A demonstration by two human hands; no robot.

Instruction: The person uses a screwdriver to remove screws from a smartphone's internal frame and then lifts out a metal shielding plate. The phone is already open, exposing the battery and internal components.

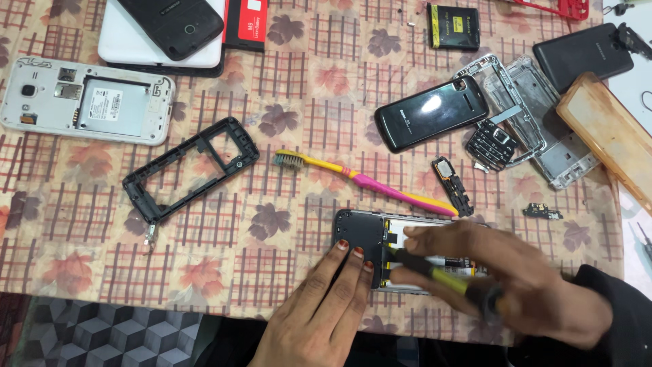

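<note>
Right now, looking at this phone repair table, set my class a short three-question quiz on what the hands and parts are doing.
1. True or false: the left hand presses on the opened phone.
2. What does the right hand hold? A) toothbrush B) screwdriver C) battery
3. What lies between the black frame and the opened phone?

Key:
1. True.
2. B, the screwdriver, its tip at the phone.
3. The toothbrush, yellow and pink, lying flat on the tablecloth.
</note>
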